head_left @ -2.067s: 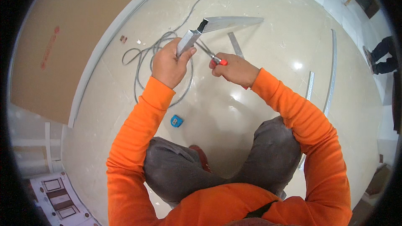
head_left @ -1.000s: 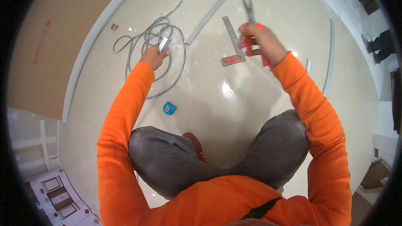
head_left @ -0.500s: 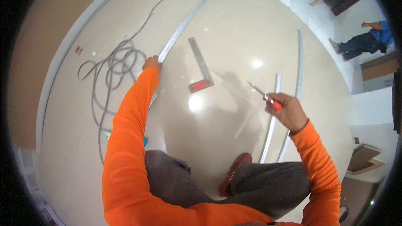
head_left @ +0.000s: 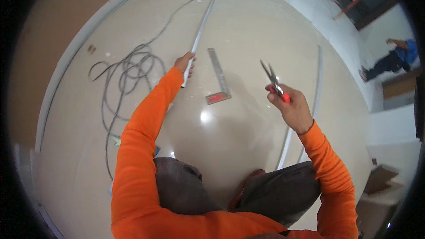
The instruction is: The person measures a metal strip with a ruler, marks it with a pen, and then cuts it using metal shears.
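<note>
My left hand [head_left: 185, 65] is closed around a long, thin metal profile [head_left: 203, 25], close to its near end. The profile slants away toward the far side. In my right hand [head_left: 294, 107] is a pair of tin snips [head_left: 273, 82] with red handles, its jaws parted and pointing away from me and to the left. On the floor between my hands lies a metal try square [head_left: 219, 73] with a red patch on its stock.
A grey cable [head_left: 126, 73] lies tangled left of my left hand. To the right, another metal profile [head_left: 318, 79] and a shorter strip [head_left: 284, 148] lie on the floor. A person [head_left: 395, 57] in dark trousers is at the far right. My knees are bent below.
My left hand has moved right, and the profile has turned more upright in the view. The snips' jaws have come apart, and my right hand has shifted slightly left and away from me.
</note>
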{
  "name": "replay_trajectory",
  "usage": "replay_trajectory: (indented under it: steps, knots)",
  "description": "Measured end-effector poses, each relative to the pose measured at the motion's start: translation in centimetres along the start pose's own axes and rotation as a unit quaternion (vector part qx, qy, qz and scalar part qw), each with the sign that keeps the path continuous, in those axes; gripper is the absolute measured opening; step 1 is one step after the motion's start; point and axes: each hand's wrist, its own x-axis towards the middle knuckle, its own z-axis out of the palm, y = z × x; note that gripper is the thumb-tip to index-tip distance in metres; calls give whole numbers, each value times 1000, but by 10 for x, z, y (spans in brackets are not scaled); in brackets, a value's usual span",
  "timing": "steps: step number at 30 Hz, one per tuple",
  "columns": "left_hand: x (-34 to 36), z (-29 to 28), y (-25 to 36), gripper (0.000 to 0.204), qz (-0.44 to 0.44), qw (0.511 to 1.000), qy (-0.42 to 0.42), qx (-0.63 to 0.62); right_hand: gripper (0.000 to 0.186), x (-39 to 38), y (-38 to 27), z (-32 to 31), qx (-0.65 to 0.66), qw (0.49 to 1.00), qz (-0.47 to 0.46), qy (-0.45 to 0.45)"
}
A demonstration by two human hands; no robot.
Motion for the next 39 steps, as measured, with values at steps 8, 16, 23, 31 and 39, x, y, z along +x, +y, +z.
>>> replay_trajectory:
  steps: [8,16,23,31,39]
  knots:
    - [-196,-2,192,37,306,940,-63,-140,24,6,-84,72,285,936,-82,-190]
    - [-192,-55,229,48,430,891,104,-100,24,12,-85,81,311,945,-34,-92]
    - [-252,-157,-26,50,181,869,239,395,36,38,-21,27,222,970,-66,76]
    - [-340,-120,-248,42,130,779,313,527,38,38,-3,37,217,976,24,1]
    - [-278,-118,-277,41,203,722,324,577,42,33,52,141,-202,910,-265,-247]
